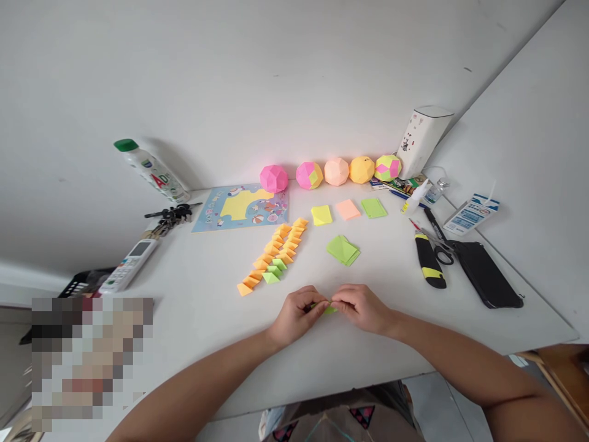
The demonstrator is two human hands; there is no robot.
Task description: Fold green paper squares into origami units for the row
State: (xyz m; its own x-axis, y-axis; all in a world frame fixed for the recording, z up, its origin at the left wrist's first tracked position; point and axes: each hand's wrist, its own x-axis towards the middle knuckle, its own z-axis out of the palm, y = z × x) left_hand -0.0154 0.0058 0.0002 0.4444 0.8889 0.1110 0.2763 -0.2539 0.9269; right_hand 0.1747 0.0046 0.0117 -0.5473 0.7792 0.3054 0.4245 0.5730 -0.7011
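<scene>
Left hand (299, 312) and right hand (364, 309) pinch green paper (331, 310) between them; uneven pressure could crease it crookedly.

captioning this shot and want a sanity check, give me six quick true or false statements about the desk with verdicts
1. The left hand and right hand hold green paper. True.
2. Six paper balls line the wall. False: there are five balls.
3. The bottle stands left of the balls. True.
4. Its cap is red. False: the cap is green.
5. Every folded piece is orange. False: some folded pieces are green.
6. The remote lies left of both hands. True.
</scene>
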